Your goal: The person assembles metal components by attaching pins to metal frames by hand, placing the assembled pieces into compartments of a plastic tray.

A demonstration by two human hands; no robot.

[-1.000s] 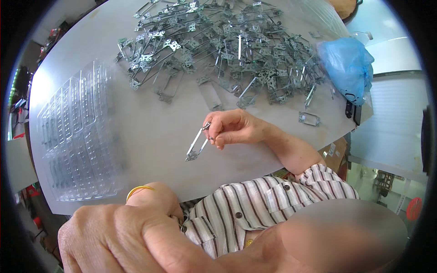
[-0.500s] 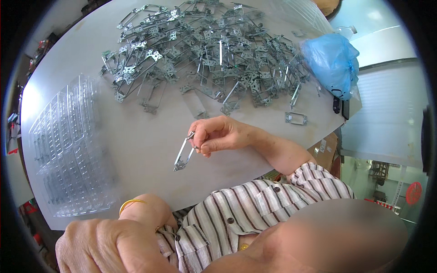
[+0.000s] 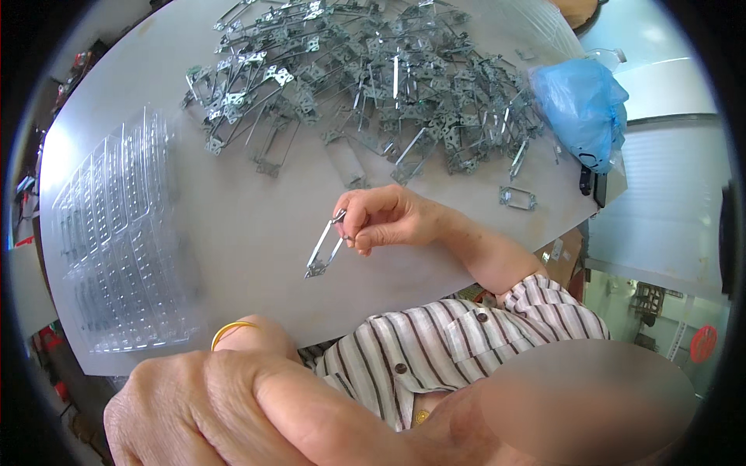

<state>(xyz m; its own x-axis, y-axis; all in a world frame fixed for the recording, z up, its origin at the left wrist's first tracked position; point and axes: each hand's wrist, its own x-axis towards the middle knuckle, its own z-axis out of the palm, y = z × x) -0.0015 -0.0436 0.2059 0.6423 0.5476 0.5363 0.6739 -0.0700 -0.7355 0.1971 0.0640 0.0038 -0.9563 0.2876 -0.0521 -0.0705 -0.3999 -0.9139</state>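
A narrow metal bracket (image 3: 324,247) is pinched at its upper end between the thumb and fingertips of the right hand (image 3: 386,217) and is held tilted just above the grey table (image 3: 241,225), its lower end pointing down-left. The left hand (image 3: 194,408) is seen close to the camera at the lower edge; whether it is closed on anything cannot be told. A heap of similar metal brackets (image 3: 365,85) lies beyond, a stack of clear plastic trays (image 3: 116,241) to the left, a blue plastic bag (image 3: 581,109) to the right
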